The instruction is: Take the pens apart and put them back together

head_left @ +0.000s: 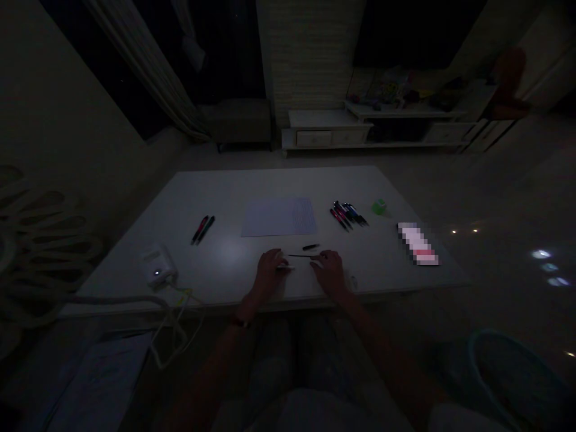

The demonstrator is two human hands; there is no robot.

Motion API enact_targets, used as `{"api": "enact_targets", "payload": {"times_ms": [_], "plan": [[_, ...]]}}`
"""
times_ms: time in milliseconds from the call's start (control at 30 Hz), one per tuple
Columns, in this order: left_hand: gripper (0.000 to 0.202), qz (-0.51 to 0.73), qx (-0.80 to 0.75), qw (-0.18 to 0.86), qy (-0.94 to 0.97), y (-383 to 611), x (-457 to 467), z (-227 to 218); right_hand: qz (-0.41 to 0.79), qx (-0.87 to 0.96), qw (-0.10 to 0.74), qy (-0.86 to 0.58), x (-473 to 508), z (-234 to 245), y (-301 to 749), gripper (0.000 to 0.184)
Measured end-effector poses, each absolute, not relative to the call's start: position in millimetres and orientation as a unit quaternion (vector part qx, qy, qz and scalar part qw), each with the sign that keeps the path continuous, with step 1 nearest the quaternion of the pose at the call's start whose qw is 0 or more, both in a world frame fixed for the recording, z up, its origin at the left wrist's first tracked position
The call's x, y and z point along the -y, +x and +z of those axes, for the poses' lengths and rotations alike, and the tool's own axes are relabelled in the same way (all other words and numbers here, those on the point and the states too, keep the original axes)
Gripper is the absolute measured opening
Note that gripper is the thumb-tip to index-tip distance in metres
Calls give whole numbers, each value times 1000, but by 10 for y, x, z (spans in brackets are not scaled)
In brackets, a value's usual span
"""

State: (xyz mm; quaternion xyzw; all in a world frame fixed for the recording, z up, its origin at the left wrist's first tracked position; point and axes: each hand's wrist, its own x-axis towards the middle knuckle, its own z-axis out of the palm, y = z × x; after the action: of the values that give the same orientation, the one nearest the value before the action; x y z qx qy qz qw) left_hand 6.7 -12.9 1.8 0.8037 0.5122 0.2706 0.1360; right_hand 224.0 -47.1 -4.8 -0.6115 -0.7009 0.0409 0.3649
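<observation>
Near the table's front edge my left hand (270, 267) is closed, its fingers pinching a slim whitish pen barrel (288, 267) that points right. My right hand (328, 269) is closed on one end of a thin dark pen refill (297, 256), which reaches left towards my left hand. Whether the refill's left tip touches the left fingers I cannot tell in the dim light. Just beyond the refill lies a short black pen part (310, 246). A sheet of paper (270, 217), with rows of marks on its right side, lies farther back.
Several pens (346, 215) lie right of the paper, near a green cube-like object (379, 206) and a phone (417, 245). Two pens (202, 230) lie on the left. A white box (158, 267) with cables stands at front left. A small clear piece (354, 281) sits by my right wrist.
</observation>
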Motion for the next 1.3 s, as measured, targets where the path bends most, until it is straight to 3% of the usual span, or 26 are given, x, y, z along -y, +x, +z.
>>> {"api": "enact_targets", "payload": {"times_ms": [100,333,900,1300], "plan": [[12,290,-523,179,781,72,122,-3,56,719,345,-601,216,20,2144,16],[17,358,-593,295,658,35,190,-2,91,736,282,-608,53,-92,2141,10],[26,315,-590,240,704,-9,177,34,125,755,275,-582,171,-21,2120,14],[25,318,-546,179,754,2,190,41,104,789,315,-518,154,-10,2113,13]]}}
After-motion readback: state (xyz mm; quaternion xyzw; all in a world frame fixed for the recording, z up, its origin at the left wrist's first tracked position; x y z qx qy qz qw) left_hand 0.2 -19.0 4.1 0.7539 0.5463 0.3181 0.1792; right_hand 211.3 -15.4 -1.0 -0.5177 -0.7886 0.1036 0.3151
